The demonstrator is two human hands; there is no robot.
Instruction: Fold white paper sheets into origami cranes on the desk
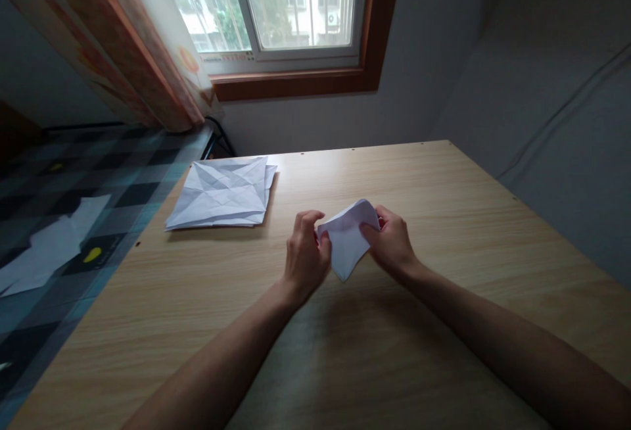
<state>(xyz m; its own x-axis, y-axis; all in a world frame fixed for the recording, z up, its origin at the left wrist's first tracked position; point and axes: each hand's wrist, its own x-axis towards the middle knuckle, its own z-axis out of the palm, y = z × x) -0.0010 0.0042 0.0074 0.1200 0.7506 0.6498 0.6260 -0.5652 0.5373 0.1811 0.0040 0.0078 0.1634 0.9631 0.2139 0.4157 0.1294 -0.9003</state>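
Observation:
A small folded sheet of white paper (346, 236) is held up above the wooden table, one corner pointing down toward me. My left hand (308, 249) grips its left edge, thumb in front and fingers curled behind. At the right edge, my right hand (392, 236) pinches it between thumb and fingers. The paper bows a little between the two hands, and its upper edge curves. Its back side is hidden from me.
Creased white sheets (227, 190) lie stacked at the table's (434, 183) far left corner. To the left, more white paper (54, 246) rests on a checked bedspread (148, 183). A curtain (142, 42) hangs beside the window (300, 2) behind the table.

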